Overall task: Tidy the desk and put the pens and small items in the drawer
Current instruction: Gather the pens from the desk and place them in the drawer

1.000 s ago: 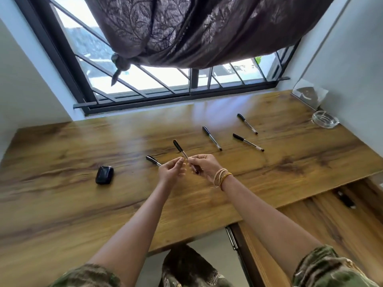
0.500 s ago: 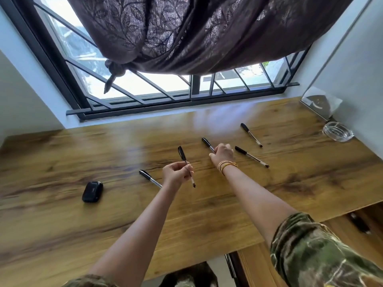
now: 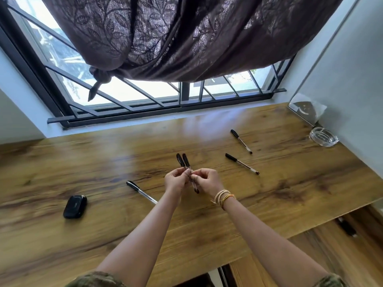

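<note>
Two black-capped pens [image 3: 184, 162] stand side by side above the middle of the wooden desk [image 3: 103, 235], caps pointing away from me. My left hand [image 3: 176, 180] and my right hand [image 3: 205, 181] meet around their clear barrels, both pinching them. A third pen [image 3: 141, 192] lies on the desk left of my hands. Two more pens [image 3: 241, 141] [image 3: 242, 163] lie to the right. A small black case [image 3: 75, 206] rests at the left. The open drawer [image 3: 331, 255] shows at the lower right, with a dark item [image 3: 347, 226] inside.
A glass ashtray [image 3: 323, 136] sits at the desk's far right by the wall, with a clear plastic piece [image 3: 306, 108] behind it. A barred window [image 3: 165, 100] and a knotted dark curtain [image 3: 165, 38] hang beyond the desk's far edge.
My right hand picked a pen off the desk and carried it back to my left hand, which held one pen. Both pens are now together between my hands.
</note>
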Demonstrator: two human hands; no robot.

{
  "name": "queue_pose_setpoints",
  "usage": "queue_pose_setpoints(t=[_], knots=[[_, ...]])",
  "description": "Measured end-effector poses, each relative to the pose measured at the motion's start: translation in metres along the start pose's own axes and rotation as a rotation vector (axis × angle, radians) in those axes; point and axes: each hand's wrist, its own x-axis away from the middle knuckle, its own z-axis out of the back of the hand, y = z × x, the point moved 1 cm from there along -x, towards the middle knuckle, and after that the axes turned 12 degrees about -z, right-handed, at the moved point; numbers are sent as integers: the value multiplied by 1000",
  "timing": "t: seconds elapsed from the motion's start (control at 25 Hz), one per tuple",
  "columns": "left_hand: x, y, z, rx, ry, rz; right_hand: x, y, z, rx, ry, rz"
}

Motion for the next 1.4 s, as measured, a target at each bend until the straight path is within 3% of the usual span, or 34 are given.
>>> queue_pose_setpoints(t=[0.2, 0.32, 0.4, 0.48, 0.56, 0.68, 0.8, 0.96, 1.2, 1.4], knots=[[5, -5, -3, 103, -43, 78, -4, -1, 22, 410, 27, 157], [4, -3, -1, 164, -28, 96, -30, -1, 55, 531, 354, 203], [4, -3, 0, 175, -22, 100, -47, 6, 83, 613, 587, 73], [4, -3, 0, 172, -26, 97, -55, 18, 102, 676, 643, -119], [4, -2, 1, 173, -31, 106, -56, 28, 107, 717, 626, -166], [4, 0, 2, 163, -36, 114, -48, 26, 96, 663, 580, -47], [5, -1, 2, 163, -37, 106, -27, 11, 65, 409, 404, 30], [4, -1, 2, 175, -35, 102, 2, 0, 16, -43, 149, -91], [6, -2, 2, 183, -51, 104, 1, -1, -7, -292, 158, -177], [5, 0, 4, 169, -57, 149, -4, 5, -12, -209, 151, -141]])
